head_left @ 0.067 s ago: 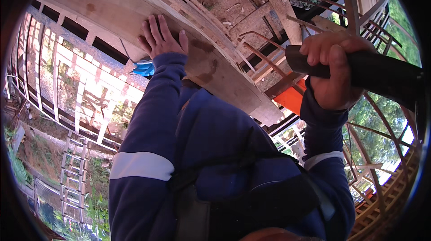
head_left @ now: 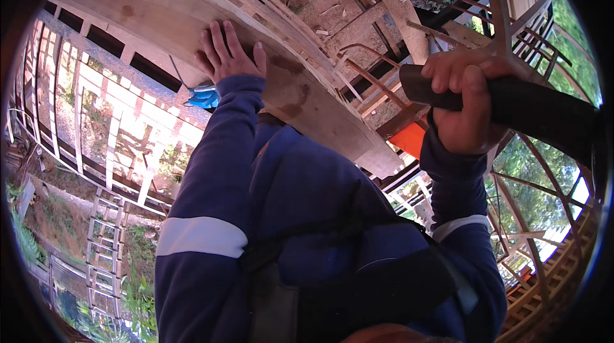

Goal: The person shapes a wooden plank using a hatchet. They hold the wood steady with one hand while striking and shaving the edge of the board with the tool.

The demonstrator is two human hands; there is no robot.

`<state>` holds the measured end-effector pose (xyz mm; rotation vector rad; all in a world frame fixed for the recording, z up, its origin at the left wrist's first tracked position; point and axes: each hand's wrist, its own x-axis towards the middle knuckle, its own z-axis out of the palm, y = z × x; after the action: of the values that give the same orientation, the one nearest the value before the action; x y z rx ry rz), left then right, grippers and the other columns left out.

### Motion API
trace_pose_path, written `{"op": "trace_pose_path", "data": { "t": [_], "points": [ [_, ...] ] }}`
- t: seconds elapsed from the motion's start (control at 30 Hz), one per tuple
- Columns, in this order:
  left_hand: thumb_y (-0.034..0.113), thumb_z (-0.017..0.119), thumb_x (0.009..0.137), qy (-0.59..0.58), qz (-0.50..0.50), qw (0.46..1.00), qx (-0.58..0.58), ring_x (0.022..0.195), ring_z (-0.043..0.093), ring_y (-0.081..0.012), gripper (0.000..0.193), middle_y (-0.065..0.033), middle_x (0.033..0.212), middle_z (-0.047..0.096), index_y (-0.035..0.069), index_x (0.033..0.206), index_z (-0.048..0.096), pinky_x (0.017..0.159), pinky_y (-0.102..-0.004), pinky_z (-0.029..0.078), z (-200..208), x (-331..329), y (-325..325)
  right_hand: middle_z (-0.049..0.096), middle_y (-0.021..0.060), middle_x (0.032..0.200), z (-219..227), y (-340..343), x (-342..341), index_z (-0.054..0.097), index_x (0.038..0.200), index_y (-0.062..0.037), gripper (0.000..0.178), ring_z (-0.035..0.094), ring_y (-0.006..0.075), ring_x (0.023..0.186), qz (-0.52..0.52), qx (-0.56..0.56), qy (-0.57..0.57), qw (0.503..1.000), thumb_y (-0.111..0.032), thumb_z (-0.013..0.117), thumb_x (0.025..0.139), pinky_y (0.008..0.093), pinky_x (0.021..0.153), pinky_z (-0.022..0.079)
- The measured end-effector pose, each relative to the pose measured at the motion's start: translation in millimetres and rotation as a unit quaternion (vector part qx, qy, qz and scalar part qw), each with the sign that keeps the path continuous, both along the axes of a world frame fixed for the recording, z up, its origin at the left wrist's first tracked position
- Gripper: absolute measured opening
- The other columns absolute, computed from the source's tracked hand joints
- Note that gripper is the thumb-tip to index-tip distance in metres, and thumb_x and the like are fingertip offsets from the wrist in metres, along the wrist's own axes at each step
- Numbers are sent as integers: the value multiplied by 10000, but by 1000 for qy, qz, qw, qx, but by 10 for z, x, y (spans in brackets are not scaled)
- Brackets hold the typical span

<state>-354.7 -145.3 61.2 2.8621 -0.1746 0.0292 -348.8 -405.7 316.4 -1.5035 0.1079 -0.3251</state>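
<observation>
My left hand (head_left: 229,55) lies flat, fingers spread, on a broad wooden plank (head_left: 147,14) with dark damp-looking stains. The plank runs slantwise from the upper left toward the middle right, just ahead of my body. Raised at the right, my right hand (head_left: 470,97) is closed around a thick black handle (head_left: 543,109). One blunt end of the handle sticks out left of the fist. Its other end reaches the dark right rim of the picture, so whatever it belongs to cannot be made out.
Beside my left wrist lies a bright blue item (head_left: 203,97). Rusty bars (head_left: 377,81) and an orange sheet (head_left: 409,140) are below my right hand. Sawdust-covered beams (head_left: 358,23) cross beyond the plank. A ladder (head_left: 105,247) shows at the lower left, past open slatted framework.
My right hand and the black handle have shifted slightly to the left. My left hand stays on the plank, almost unmoved.
</observation>
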Motion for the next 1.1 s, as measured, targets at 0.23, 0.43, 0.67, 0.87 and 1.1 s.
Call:
{"op": "trace_pose_path", "data": {
  "t": [0.23, 0.43, 0.67, 0.87, 1.1],
  "points": [
    [492, 593, 873, 5, 3, 1000, 4, 1501, 232, -412, 819, -162, 1614, 290, 91, 1542, 344, 1164, -677, 170, 22, -37, -9, 599, 136, 635, -1203, -457, -2107, 549, 877, -5, 217, 662, 224, 567, 289, -339, 633, 633, -111, 716, 786, 378, 535, 547],
    [476, 596, 867, -3, 0, 1000, 11, 1500, 237, -409, 819, -156, 1615, 287, 90, 1542, 340, 1166, -676, 171, -21, 13, -32, 605, 38, 725, -137, -215, -523, 584, 968, -6, 159, 613, 107, 614, 104, -93, 542, 829, -60, 702, 877, 285, 551, 500],
    [489, 614, 846, -24, -5, 1000, 0, 1502, 230, -404, 833, -150, 1612, 293, 88, 1529, 358, 1166, -676, 170, -47, 18, -22, 610, 50, 720, -224, 123, -598, 577, 913, -32, 69, 607, 115, 681, -86, -34, 123, 988, 11, 583, 967, 294, 614, 505],
    [495, 596, 862, 11, -3, 1000, 12, 1506, 221, -402, 821, -148, 1615, 289, 90, 1534, 354, 1174, -666, 159, 13, -10, -22, 600, 81, 641, -1173, -550, -1774, 556, 856, -11, 164, 619, 160, 542, 246, -232, 724, 602, -73, 705, 828, 318, 507, 507],
    [515, 560, 916, -18, -1, 1000, 18, 1504, 227, -388, 803, -145, 1616, 282, 92, 1552, 313, 1175, -655, 142, -25, -77, 4, 612, 49, 731, 187, -143, -407, 595, 959, -28, 80, 598, 121, 619, 82, -103, 305, 943, -29, 657, 908, 306, 574, 499]
  ]
}}
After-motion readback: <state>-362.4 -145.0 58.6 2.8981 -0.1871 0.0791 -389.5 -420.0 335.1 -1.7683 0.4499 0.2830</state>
